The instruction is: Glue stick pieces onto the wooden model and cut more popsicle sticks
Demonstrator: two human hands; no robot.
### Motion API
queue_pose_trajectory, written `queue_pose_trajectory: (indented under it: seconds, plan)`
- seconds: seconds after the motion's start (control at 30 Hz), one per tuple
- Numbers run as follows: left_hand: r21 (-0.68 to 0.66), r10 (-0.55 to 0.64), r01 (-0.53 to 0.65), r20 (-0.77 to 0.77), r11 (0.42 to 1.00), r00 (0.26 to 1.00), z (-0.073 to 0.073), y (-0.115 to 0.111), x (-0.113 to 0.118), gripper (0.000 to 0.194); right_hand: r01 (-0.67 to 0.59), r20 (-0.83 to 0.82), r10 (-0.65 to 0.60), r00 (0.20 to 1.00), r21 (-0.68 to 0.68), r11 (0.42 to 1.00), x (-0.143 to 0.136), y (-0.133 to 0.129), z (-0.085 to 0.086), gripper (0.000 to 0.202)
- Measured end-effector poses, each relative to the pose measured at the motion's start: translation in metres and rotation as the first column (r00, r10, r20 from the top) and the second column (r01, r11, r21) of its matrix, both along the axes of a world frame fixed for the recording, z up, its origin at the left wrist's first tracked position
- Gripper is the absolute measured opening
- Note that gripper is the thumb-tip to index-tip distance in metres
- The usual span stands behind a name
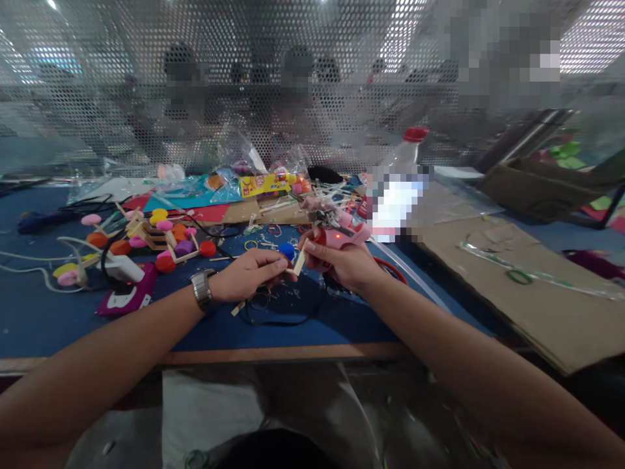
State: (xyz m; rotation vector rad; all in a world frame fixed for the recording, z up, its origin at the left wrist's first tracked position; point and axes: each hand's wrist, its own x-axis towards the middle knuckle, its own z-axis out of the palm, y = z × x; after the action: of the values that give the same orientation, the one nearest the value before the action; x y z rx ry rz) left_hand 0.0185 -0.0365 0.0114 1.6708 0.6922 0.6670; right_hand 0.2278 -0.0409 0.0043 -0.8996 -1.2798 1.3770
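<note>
My right hand [349,264] is wrapped round a pink hot glue gun [347,238] with a small red light lit on its side. Short pale wooden stick [299,259] spans the gap between both hands, its upper end by my right thumb. My left hand [248,275], wearing a metal-band watch [202,290], is closed in a pinch at the stick's lower end; its curled fingers are partly hidden. Just behind the stick lies a blue round cap [286,251]. Another wooden piece [238,308] rests on the table under my left hand.
Left, a wooden-stick build with coloured discs [161,238] stands near a purple power strip [127,296] holding a white plug. A black cable [288,323] loops in front. Behind are plastic packets [266,184] and a red-capped bottle [413,146]. Cardboard [527,293] lies right; a perforated screen [273,85] stands behind.
</note>
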Motion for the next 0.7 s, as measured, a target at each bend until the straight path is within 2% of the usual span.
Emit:
queue_pose_trajectory:
  seconds: [0.13,0.27,0.47,0.7]
  plan:
    - [-0.017,0.011,-0.010,0.019,1.000,1.000,-0.001,0.000,0.002,0.051,0.042,0.015,-0.042,0.999,0.037,0.998,0.003,0.004,-0.003,0.052]
    - [-0.044,0.068,-0.063,0.118,0.997,0.991,-0.004,0.002,0.005,0.052,0.076,0.015,-0.077,0.997,0.052,0.996,0.009,0.006,-0.001,0.055]
    - [-0.106,0.230,-0.208,0.285,0.972,0.931,-0.006,0.009,0.004,0.045,0.008,0.005,-0.008,1.000,0.032,0.999,0.012,0.004,0.002,0.058]
    - [-0.215,0.351,-0.285,0.397,0.934,0.848,-0.002,0.009,0.001,0.030,-0.064,0.105,0.057,0.993,0.060,0.996,0.017,0.002,-0.008,0.053]
